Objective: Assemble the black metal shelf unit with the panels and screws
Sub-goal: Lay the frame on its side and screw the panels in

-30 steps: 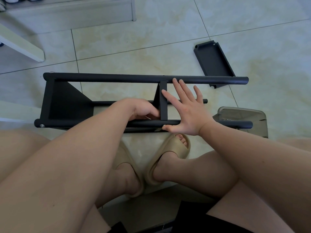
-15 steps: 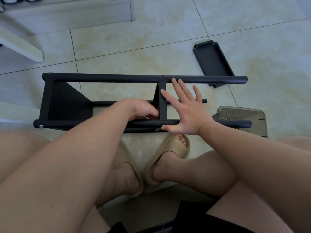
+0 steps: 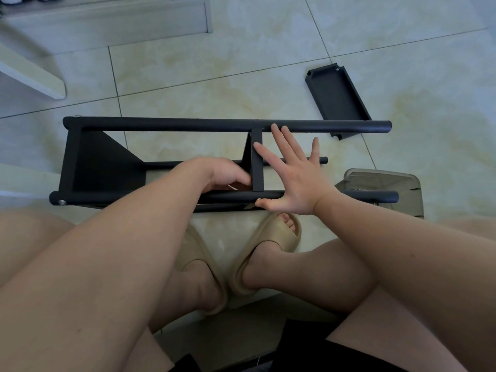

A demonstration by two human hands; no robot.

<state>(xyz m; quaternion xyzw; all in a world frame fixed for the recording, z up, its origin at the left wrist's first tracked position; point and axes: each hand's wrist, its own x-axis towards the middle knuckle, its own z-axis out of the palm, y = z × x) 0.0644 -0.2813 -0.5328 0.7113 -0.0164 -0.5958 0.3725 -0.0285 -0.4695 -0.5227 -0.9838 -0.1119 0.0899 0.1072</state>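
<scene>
Black shelf frame (image 3: 188, 124) lies left-to-right; right hand (image 3: 298, 181) splayed flat on it, left hand (image 3: 222, 174) curled, hold unclear.

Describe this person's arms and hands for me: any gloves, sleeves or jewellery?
Both are bare. The left hand and right hand wear no gloves, and no ring, watch or bracelet shows. The forearms are uncovered as far as the picture's edge: no sleeves in view, and no markings on them.

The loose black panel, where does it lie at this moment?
In the head view, the loose black panel lies on the floor tiles at upper right, its near end crossed by the far pole, beyond the right hand.
</scene>
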